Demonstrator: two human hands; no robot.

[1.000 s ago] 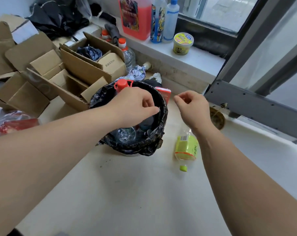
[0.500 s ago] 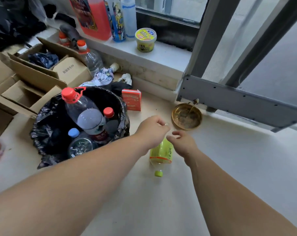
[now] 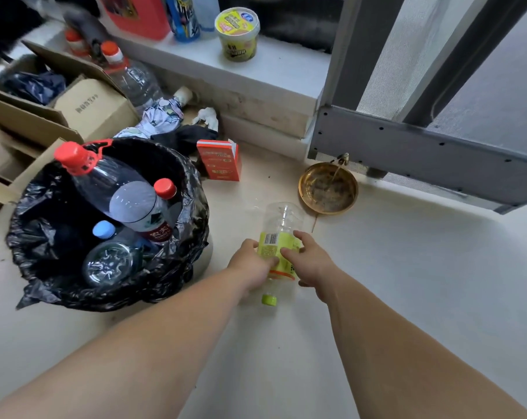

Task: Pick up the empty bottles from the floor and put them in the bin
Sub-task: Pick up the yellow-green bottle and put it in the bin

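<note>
One wide camera on my head looks forward and steeply down at the floor (image 3: pixel 377 297), close over my outstretched forearms, with the window ledge (image 3: pixel 286 65) along the frame's top.

Both bare forearms reach forward and down. The left hand (image 3: pixel 251 263) and right hand (image 3: pixel 309 261) curl inward, fingers closing toward each other.
</note>
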